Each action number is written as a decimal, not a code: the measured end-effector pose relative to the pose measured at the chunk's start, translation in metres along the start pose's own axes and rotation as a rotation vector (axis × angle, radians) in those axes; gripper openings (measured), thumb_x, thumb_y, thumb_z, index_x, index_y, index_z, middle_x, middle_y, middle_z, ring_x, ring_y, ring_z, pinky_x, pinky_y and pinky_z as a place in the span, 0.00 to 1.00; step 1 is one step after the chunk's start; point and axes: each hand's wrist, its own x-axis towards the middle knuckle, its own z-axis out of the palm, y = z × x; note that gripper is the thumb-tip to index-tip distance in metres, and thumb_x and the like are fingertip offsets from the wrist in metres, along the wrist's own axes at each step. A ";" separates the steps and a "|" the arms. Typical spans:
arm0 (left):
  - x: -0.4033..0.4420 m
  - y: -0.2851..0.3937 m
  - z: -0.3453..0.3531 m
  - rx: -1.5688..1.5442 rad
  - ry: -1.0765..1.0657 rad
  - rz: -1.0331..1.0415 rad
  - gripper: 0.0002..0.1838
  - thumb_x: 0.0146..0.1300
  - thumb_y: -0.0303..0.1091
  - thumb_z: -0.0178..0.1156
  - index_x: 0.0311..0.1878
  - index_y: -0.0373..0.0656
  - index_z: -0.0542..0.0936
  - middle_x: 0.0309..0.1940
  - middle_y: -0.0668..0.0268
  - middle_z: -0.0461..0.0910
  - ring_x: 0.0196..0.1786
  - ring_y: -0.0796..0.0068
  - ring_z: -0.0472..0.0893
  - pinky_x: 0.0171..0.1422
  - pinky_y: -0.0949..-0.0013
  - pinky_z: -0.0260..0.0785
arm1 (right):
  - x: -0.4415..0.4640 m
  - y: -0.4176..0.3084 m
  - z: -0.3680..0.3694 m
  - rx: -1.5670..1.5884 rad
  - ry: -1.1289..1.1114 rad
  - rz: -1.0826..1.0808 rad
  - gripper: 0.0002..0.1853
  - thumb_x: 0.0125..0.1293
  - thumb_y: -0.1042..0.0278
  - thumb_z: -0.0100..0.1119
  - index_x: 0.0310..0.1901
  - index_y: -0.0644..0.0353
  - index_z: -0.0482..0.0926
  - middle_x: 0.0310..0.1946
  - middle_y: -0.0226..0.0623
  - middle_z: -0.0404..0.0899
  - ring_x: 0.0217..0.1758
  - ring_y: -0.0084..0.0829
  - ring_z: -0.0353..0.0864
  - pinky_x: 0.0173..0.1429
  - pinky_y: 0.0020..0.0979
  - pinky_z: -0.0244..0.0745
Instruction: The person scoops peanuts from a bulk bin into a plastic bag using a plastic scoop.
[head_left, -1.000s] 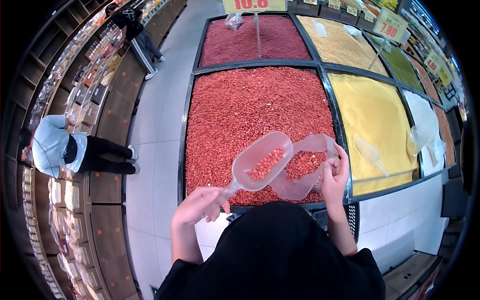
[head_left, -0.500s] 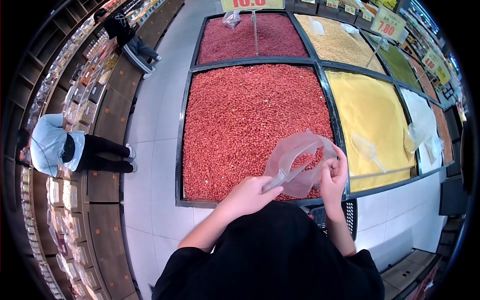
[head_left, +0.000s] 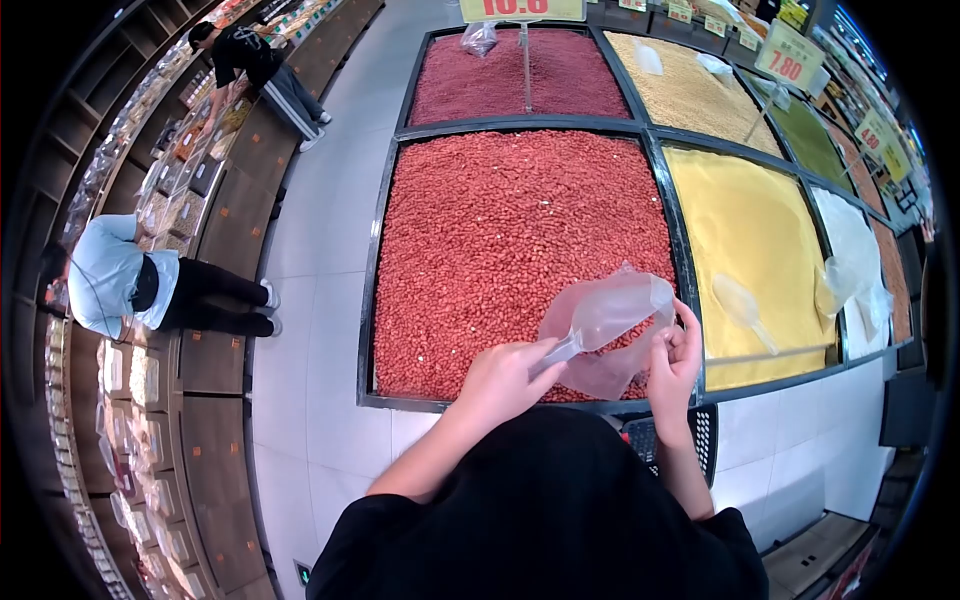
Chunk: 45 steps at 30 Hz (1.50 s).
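Note:
My left hand (head_left: pixel 508 380) is closed round the handle of a clear plastic scoop (head_left: pixel 612 312). The scoop's bowl points up and right, over the mouth of a thin translucent plastic bag (head_left: pixel 610 375), and I see no load in it. My right hand (head_left: pixel 675 355) pinches the bag's right edge between thumb and fingers. Both hands are above the near right corner of a bin of red-skinned peanuts (head_left: pixel 510 230). Reddish peanuts show between scoop and bag; whether they lie inside the bag or behind it, I cannot tell.
To the right, a bin of yellow grain or meal (head_left: pixel 745 230) holds another clear scoop (head_left: pixel 740 305). Dark red beans (head_left: pixel 480 80) fill the bin behind. A black basket (head_left: pixel 705 440) is below my right forearm. Two people (head_left: pixel 115 275) stand at shelves across the aisle.
The scoop has turned and come up, so its bowl now shows above the bag's mouth. My right hand still pinches the bag. The whole view has shifted slightly.

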 end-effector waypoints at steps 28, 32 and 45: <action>0.003 -0.223 -0.012 -0.622 0.631 -0.602 0.17 0.77 0.40 0.61 0.51 0.34 0.87 0.28 0.67 0.85 0.19 0.88 0.72 0.22 0.78 0.63 | 0.021 0.014 0.003 -0.040 0.022 -0.009 0.28 0.72 0.86 0.49 0.73 0.64 0.63 0.35 0.27 0.76 0.30 0.11 0.69 0.32 0.15 0.63; 0.025 -0.247 0.007 -0.599 0.637 -0.552 0.16 0.76 0.39 0.63 0.51 0.35 0.87 0.28 0.70 0.84 0.20 0.88 0.72 0.23 0.78 0.62 | 0.024 0.014 0.005 -0.030 0.034 0.008 0.28 0.71 0.86 0.50 0.72 0.64 0.64 0.38 0.27 0.76 0.34 0.12 0.71 0.37 0.15 0.64; 0.036 -0.252 0.023 -0.634 0.579 -0.575 0.16 0.76 0.39 0.62 0.52 0.36 0.88 0.27 0.71 0.84 0.20 0.89 0.72 0.24 0.79 0.62 | 0.039 0.016 0.017 -0.080 0.039 0.063 0.28 0.73 0.84 0.50 0.73 0.62 0.64 0.33 0.25 0.74 0.28 0.11 0.69 0.32 0.15 0.62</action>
